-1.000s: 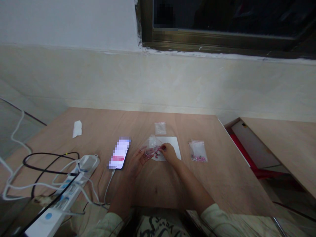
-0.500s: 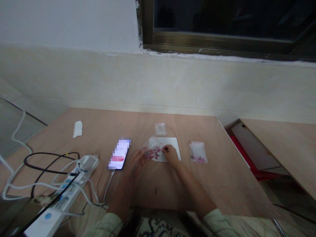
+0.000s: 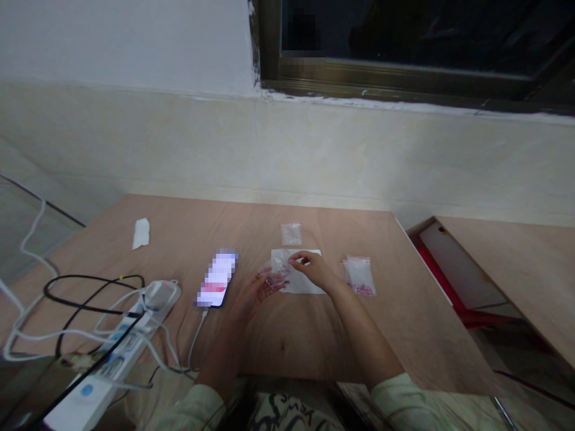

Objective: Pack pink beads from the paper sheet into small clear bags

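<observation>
Clear bag (image 3: 279, 261) above the white paper (image 3: 309, 286), between the hands; judged light, limp, likely slippery; edge probably the best hold; left hand (image 3: 258, 288) loosely grasps its lower left side; right hand (image 3: 315, 269) has fingertips at its right edge, pinching or not, cannot tell.

wood-grain tabletop (image 3: 283, 359), white sheet (image 3: 305, 287) lying on it, small clear bag (image 3: 291, 234) just beyond the sheet, pink-filled clear bags (image 3: 359, 275) right of it, lit phone (image 3: 218, 278) left of it, white scrap (image 3: 141, 233) farther left of it
</observation>
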The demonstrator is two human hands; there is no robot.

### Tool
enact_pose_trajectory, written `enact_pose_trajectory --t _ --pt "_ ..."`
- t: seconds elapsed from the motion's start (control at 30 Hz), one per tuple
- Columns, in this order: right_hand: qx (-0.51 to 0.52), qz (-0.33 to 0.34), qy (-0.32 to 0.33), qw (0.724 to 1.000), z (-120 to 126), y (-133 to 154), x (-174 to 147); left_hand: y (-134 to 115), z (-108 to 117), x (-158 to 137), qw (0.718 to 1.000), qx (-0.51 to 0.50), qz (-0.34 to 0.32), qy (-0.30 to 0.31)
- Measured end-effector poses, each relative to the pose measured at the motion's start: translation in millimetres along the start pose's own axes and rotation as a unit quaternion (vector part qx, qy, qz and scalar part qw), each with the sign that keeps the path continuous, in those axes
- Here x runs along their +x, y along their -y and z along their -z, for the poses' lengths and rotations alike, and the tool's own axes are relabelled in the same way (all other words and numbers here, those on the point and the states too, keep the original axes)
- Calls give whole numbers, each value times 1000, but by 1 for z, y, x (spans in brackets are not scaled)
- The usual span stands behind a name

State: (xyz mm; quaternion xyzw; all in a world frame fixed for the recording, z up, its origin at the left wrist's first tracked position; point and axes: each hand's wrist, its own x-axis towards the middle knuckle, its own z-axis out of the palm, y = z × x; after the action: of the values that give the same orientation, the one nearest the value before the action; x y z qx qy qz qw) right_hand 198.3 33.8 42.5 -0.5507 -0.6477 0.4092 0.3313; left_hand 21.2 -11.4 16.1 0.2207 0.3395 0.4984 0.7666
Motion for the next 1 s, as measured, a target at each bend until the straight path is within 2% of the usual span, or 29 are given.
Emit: enact_pose_trajectory --t 0.17,0.3,0.47,0.6,0.9,1.0 --pt "65 -23 121 990 0 2 -4 -5 -10 -3 999 38 -24 5" --pt "48 -13 160 986 4 6 -6 -7 -17 -7 993 112 -40 6" --pt "32 26 114 993 8 10 -7 -3 -15 -7 992 116 -56 3" --pt "22 46 104 993 8 13 -9 -3 -12 -6 993 106 -53 13" --pt "28 35 30 999 3 16 -11 3 -1 1 999 32 -29 -23" --pt "73 14 -32 997 0 11 -8 5 0 2 999 24 -24 -29"
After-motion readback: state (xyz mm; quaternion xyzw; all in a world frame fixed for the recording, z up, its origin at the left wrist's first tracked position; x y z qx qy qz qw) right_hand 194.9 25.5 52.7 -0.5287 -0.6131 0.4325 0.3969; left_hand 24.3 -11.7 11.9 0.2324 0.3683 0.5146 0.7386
